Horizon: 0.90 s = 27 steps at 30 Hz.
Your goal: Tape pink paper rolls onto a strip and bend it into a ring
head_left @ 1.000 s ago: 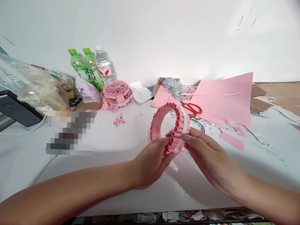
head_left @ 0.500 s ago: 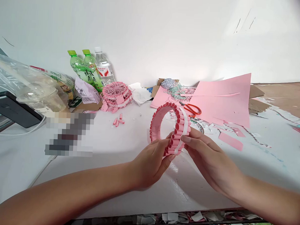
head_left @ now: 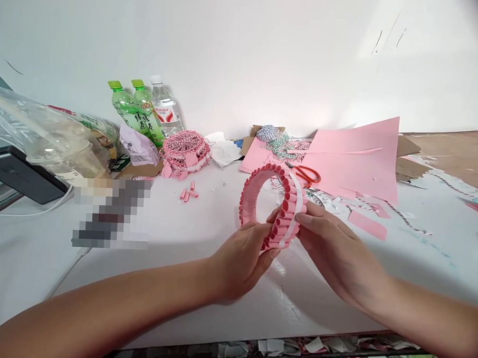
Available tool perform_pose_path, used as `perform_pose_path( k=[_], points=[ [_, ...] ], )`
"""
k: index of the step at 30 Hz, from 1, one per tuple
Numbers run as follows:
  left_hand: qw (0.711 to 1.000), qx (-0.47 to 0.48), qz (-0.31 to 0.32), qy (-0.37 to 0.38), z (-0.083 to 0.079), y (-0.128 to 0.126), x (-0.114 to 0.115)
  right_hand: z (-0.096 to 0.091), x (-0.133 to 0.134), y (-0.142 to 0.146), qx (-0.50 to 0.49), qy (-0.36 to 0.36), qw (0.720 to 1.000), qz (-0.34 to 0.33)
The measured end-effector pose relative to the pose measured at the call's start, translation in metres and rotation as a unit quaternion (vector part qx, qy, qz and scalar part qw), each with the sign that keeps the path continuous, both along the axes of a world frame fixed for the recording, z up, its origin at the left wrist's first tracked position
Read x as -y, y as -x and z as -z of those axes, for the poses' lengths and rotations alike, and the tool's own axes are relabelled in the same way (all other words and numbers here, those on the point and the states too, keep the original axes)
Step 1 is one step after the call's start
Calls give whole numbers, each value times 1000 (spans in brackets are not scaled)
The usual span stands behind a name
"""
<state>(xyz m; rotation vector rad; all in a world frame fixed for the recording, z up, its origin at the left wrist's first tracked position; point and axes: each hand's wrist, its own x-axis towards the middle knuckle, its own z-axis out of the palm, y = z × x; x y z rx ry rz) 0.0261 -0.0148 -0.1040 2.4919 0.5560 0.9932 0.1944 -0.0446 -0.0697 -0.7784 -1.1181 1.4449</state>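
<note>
A pink ring (head_left: pixel 258 188) made of small rolled paper tubes stands upright just above the white table (head_left: pixel 189 235), with a white tape strip (head_left: pixel 295 208) running along its outer face. My left hand (head_left: pixel 239 258) grips the ring's near lower edge, fingers curled round it. My right hand (head_left: pixel 333 249) holds the same part from the right, its fingertips pressed on the tape strip and the rolls.
Loose pink rolls (head_left: pixel 189 191) lie on the table, behind them a second pink wreath (head_left: pixel 185 150) wound with twine. Green and clear bottles (head_left: pixel 145 109), plastic bags (head_left: pixel 47 131), red scissors (head_left: pixel 305 173), pink paper sheets (head_left: pixel 355 152) and scraps crowd the back.
The ring has shifted slightly to the right and my right fingertips have slid a little along the tape strip. My left hand keeps its grip.
</note>
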Motion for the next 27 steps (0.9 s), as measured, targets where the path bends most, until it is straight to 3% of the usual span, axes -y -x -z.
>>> perform_pose_path(
  k=[18,23,27],
  points=[
    [999,1,32,11,-4,-1,-4,4,1,-1,46,-24,998,-17],
    [996,46,60,39,-3,0,-4,6,2,-5,103,-57,991,-56],
    [995,65,53,45,1,1,-3,4,3,-5,78,-65,993,-63]
  ],
)
